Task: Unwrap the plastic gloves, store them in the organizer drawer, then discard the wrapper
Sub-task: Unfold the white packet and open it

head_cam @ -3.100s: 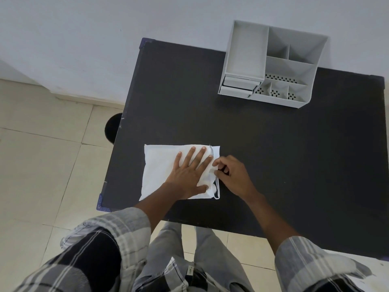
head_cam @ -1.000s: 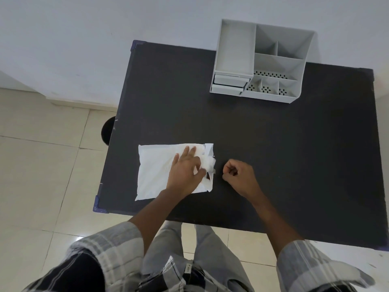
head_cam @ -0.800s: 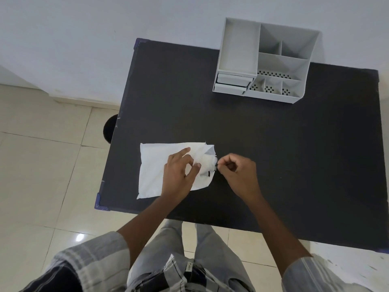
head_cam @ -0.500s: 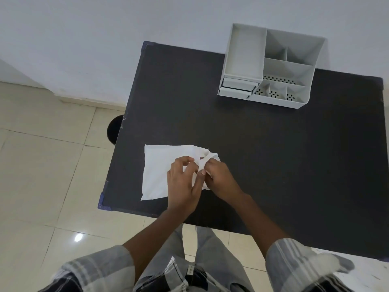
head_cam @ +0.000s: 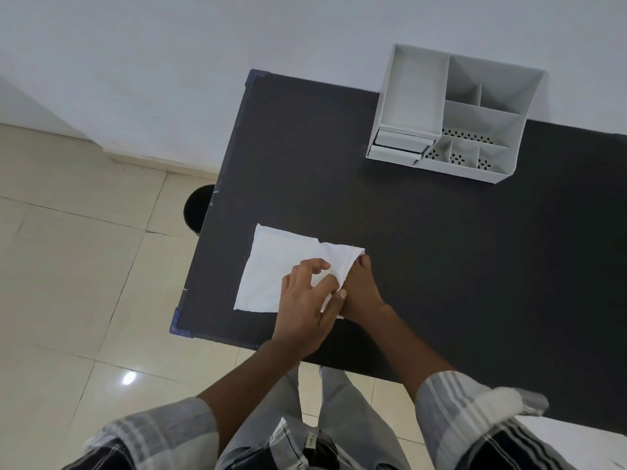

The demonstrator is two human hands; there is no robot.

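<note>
Head view. Wrapper [head_cam: 271, 266]: flat on bench [head_cam: 441, 266], near left corner. Left hand [head_cam: 307, 300] pinches its right edge; right hand [head_cam: 361, 293] grips same edge, fingers hidden. Organizer [head_cam: 451, 113]: far, drawer closed. Risk: abrupt tear spills gloves floorward.

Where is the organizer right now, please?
In the head view, the organizer stands at the table's far edge against the wall, well beyond both hands.
</note>
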